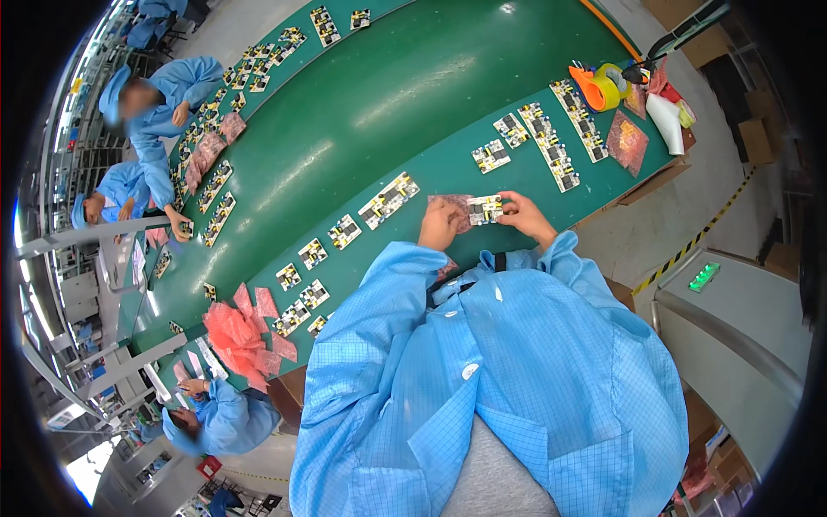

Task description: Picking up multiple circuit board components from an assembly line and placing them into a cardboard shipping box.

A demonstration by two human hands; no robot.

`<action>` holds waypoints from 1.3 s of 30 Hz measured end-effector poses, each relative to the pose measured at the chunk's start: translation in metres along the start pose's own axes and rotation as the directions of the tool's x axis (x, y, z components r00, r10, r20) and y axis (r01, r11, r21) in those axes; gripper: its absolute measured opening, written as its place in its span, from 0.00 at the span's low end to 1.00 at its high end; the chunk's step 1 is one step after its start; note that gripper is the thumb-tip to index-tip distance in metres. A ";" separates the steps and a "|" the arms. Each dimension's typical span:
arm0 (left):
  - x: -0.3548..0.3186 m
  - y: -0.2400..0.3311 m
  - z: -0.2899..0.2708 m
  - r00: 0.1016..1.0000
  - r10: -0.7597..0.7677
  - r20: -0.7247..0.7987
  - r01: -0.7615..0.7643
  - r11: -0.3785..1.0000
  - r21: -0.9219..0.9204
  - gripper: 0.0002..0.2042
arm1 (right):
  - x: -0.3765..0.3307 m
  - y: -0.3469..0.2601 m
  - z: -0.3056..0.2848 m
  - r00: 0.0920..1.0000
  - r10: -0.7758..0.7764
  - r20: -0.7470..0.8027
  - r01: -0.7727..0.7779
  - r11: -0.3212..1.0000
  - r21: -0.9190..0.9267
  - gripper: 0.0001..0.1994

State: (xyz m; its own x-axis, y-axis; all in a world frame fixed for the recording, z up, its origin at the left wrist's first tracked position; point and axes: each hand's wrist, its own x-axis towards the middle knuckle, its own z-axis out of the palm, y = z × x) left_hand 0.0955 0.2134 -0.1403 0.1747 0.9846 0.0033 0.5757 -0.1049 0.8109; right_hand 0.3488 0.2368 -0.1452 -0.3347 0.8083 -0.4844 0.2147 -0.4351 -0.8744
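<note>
Right hand (525, 217): pinching circuit board (486, 209)
Left hand (439, 224): pinching pink bubble bag (463, 203)
Board's long axis: leftward from right hand, toward bag

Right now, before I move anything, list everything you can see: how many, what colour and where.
Held circuit board: one, white with black and yellow parts, between both hands
Bubble-wrap pouch: one, pink, at the left hand
Other circuit boards: many, similar colours, across the bench
Bench: one, green, ahead
Bubble-wrap pile: one, pink, bench's left
Tape roll: one, yellow, bench's right end
White roll: one, white, beside it
Cardboard boxes: several, brown, far right
Co-workers: at least four, blue clothing, left
Left hand: one, blue sleeve, centre
Right hand: one, blue sleeve, just right
</note>
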 end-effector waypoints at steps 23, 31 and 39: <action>-0.015 -0.012 0.009 0.961 -0.234 -0.151 0.225 0.972 -0.071 0.05 | -0.009 -0.009 0.026 0.984 -0.042 -0.172 0.084 0.966 0.244 0.25; -0.021 -0.009 0.007 0.962 -0.177 -0.209 0.125 0.963 -0.240 0.05 | 0.000 0.001 0.028 0.993 -0.054 -0.109 0.053 0.999 -0.009 0.25; -0.018 0.015 -0.012 0.964 -0.068 -0.256 0.059 0.997 -0.043 0.05 | 0.000 -0.024 0.020 0.962 0.264 -0.073 -0.241 0.942 0.233 0.24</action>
State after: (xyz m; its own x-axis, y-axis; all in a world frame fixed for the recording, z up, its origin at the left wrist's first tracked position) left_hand 0.0915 0.1958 -0.1209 -0.0755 0.9923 0.0983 0.5504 -0.0407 0.8339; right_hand 0.3255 0.2396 -0.1254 -0.1985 0.6912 -0.6948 0.0697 -0.6972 -0.7135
